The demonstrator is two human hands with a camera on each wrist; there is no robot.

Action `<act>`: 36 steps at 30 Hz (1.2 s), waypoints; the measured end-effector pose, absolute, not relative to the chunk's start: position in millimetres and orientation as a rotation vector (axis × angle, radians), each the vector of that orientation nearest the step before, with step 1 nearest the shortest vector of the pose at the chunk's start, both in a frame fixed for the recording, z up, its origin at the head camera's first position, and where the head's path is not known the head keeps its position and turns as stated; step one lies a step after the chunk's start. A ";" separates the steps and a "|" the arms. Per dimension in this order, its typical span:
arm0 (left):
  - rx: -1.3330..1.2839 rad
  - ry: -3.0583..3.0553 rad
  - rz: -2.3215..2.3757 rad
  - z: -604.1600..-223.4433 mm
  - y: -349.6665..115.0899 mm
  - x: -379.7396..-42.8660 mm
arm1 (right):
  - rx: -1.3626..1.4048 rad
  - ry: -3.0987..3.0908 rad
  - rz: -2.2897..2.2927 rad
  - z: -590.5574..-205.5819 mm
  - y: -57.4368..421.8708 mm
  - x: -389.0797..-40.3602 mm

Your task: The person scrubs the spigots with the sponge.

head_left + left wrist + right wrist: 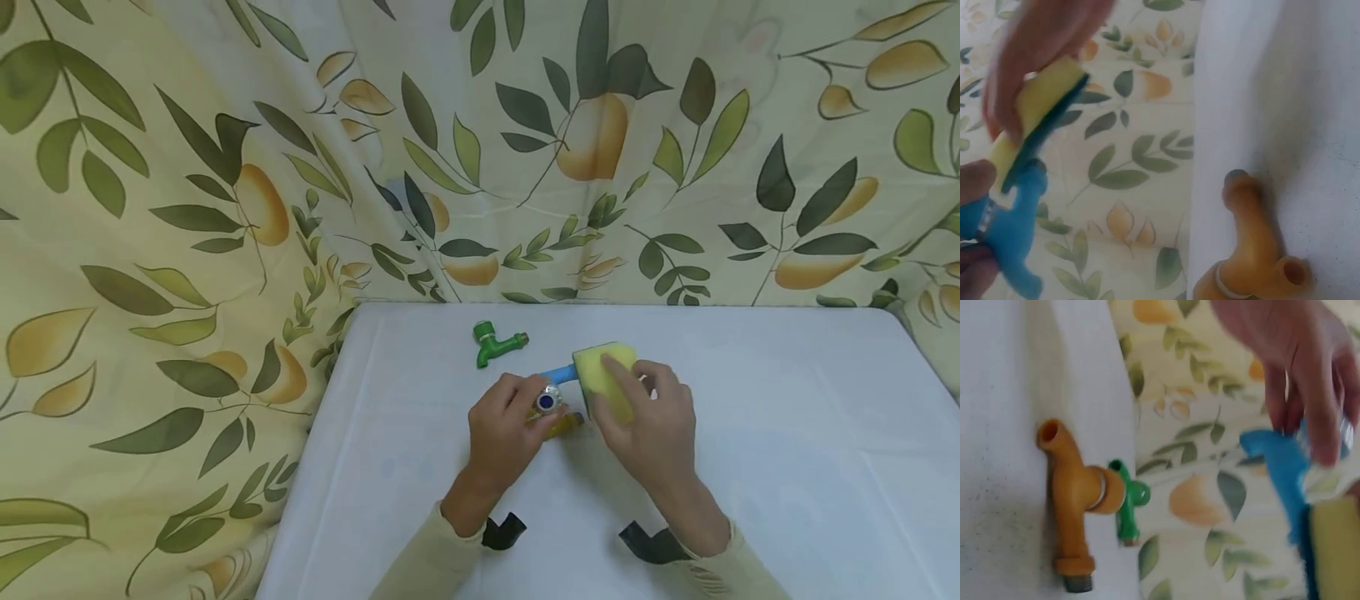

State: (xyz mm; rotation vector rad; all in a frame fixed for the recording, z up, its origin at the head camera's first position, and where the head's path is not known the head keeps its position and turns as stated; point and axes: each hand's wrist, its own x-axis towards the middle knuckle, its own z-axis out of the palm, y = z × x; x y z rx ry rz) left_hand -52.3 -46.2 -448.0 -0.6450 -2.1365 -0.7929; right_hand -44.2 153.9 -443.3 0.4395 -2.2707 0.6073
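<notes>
My left hand (498, 433) grips a blue plastic tap (1019, 225) by its handle end, where a clear cap with a dark blue centre faces up. In my right hand (660, 433) is a sponge (617, 375), yellow on one side with a dark green scouring layer on the other. The green layer lies against the threaded end of the blue tap in the left wrist view. Below the hands, an orange-yellow tap (1072, 500) lies on the white table, partly hidden by my left hand in the head view.
A green tap (497, 343) lies farther back on the white table (795, 433). Leaf-and-fruit patterned cloth (450, 150) hangs behind the table and along its left side. Black wrist straps (504, 532) show at both cuffs.
</notes>
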 end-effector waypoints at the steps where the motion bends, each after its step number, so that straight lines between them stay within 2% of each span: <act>1: -0.675 -2.104 -0.734 -448.5 -46.5 -52.8 | 0.437 -2.293 0.604 -440.2 155.8 -46.1; 11: -0.847 -1.971 -0.358 -448.8 -46.7 -54.4 | 0.490 -2.433 0.597 -426.1 156.5 -53.8; 20: -0.881 -2.026 -0.339 -456.0 -46.5 -50.5 | 0.469 -2.621 0.582 -428.8 167.0 -55.7; 26: -0.733 -2.243 -0.533 -459.6 -52.0 -53.5 | 0.226 -2.729 0.581 -432.5 187.1 -57.6; 36: -0.363 -2.408 -1.166 -455.0 -68.3 -83.5 | 0.166 -2.662 0.742 -437.7 197.8 -53.4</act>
